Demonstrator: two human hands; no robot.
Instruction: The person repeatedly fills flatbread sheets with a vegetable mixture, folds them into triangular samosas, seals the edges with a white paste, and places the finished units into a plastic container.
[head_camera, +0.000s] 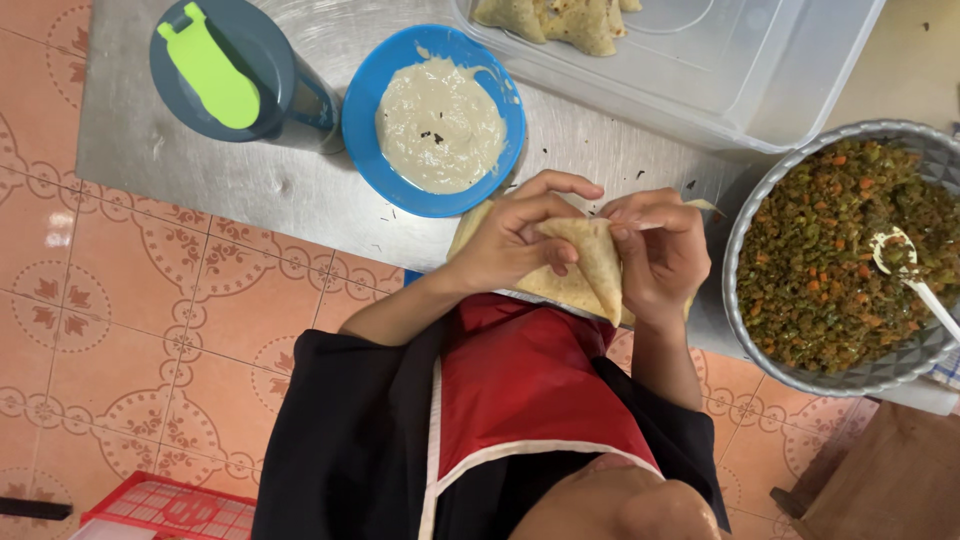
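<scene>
At the table's (200, 180) left end stands a grey lidded cup (240, 75) with a lime-green flap on its lid. Just beside it sits a blue bowl (434, 118) of pale, creamy paste. At the near edge of the table, the left hand (515, 240) and right hand (655, 250) are both clamped on a folded pastry sheet (590, 265), which is shaped into a cone with its point toward the person's red apron (530, 380). The fingers of both hands pinch the upper edge of the sheet, close together. Along the far edge lies a clear plastic container (700, 70) holding folded pastries (560, 20). At the right end rests a metal bowl (850, 375) of chopped vegetable filling, with a white spoon (905, 270) lying in it.
</scene>
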